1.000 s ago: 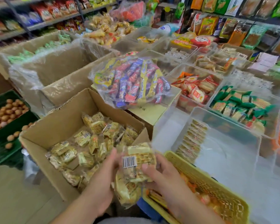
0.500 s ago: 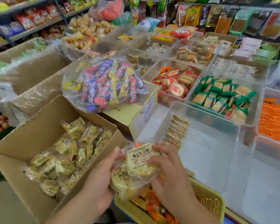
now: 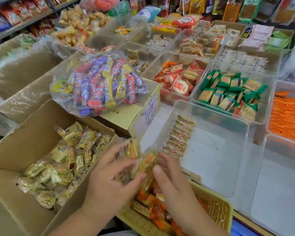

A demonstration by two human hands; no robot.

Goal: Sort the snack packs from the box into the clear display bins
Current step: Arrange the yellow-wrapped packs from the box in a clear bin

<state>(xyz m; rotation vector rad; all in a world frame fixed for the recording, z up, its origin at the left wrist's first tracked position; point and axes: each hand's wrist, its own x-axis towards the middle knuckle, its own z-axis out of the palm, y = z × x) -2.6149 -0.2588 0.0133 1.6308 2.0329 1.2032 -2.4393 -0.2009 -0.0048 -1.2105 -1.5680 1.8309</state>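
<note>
Head view: the left hand (image 3: 109, 183) and right hand (image 3: 174, 186) are seen low in the centre, facing each other, with a snack pack (image 3: 147, 165) pinched between them. The left thumb is pressed on the pack's near face, with the fingers spread and partly curled. The right thumb is laid on the pack's right edge, and the fingers are curved round its far side. The pack is blurred; whether more than one is gripped cannot be told. It is held above the far end of a yellow basket (image 3: 215, 208), between the cardboard box (image 3: 32, 133) on the left and the clear bin (image 3: 215, 159) on the right. Loose packs (image 3: 58, 169) in yellow wrapping are heaped in the box. A row of packs (image 3: 179, 138) is stood on edge along the bin's left wall. Behind the box, a bag of mixed sweets (image 3: 100, 84) is rested on a closed carton (image 3: 126, 116). Red-and-white packs (image 3: 177, 82) and green packs (image 3: 228, 92) are noted in farther bins.
</note>
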